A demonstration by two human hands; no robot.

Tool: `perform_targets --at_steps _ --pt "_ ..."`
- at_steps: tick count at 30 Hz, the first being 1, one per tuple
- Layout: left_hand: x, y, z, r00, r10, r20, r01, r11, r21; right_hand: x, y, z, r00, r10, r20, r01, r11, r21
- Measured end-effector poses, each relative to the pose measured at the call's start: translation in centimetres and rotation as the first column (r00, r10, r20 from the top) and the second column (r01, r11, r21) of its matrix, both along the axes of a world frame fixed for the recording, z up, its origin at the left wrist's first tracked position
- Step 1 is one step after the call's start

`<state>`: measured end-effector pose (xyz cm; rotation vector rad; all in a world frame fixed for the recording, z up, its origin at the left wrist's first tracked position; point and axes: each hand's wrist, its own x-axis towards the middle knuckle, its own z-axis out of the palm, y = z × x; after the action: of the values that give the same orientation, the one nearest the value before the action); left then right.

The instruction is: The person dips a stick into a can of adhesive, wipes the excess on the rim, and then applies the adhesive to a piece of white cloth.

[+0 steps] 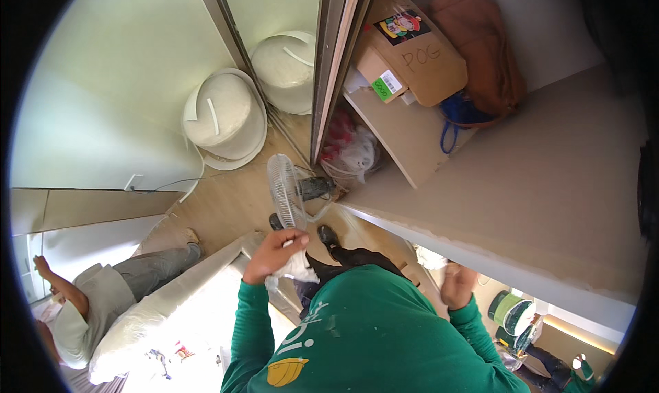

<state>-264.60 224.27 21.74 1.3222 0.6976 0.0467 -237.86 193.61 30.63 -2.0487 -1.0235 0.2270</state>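
My left hand (276, 254) is closed on a crumpled white cloth (298, 267) that hangs below its fingers. Just beyond that hand stands a fan (285, 190) with a pale round cage, on the floor by the cabinet. My right hand (458, 285) is raised at my right side, close to the pale lower edge of the cabinet (494, 249). It is smeared, and its fingers cannot be made out clearly.
A cardboard box (419, 53) and a brown bag (477, 50) sit on a cabinet shelf. A white round seat (223, 115) stands beside a mirrored door. A person in grey (103, 300) is at left, near a plastic-wrapped mattress (147, 314). Another person (549, 369) is at lower right.
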Motion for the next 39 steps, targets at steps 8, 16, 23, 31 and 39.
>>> perform_targets --at_steps 8,16,23,31,39 --pt "-0.6 -4.8 1.5 0.991 -0.004 0.133 0.015 0.996 -0.084 -4.3 13.6 -0.5 0.675 0.338 -0.655 -0.555 0.818 -0.149" --pt "-3.5 -5.9 2.3 0.964 0.139 0.224 -0.093 0.974 -0.206 -9.3 22.8 -2.8 -0.411 0.223 -0.884 -0.167 0.935 0.313" --pt "-4.3 -6.7 5.9 0.837 0.423 0.347 -0.48 0.872 0.097 -11.7 26.6 -0.1 -0.468 0.268 -0.842 -0.141 0.918 0.371" --pt "-5.7 -7.9 7.8 0.72 0.549 0.425 -0.675 0.697 0.243 -14.3 26.8 3.0 -0.237 0.42 -0.876 -0.257 0.842 0.474" --pt "-7.4 -9.1 9.0 0.529 0.647 0.549 -0.811 0.576 0.102 -12.7 25.5 4.4 -0.004 0.587 -0.809 -0.649 0.614 0.449"
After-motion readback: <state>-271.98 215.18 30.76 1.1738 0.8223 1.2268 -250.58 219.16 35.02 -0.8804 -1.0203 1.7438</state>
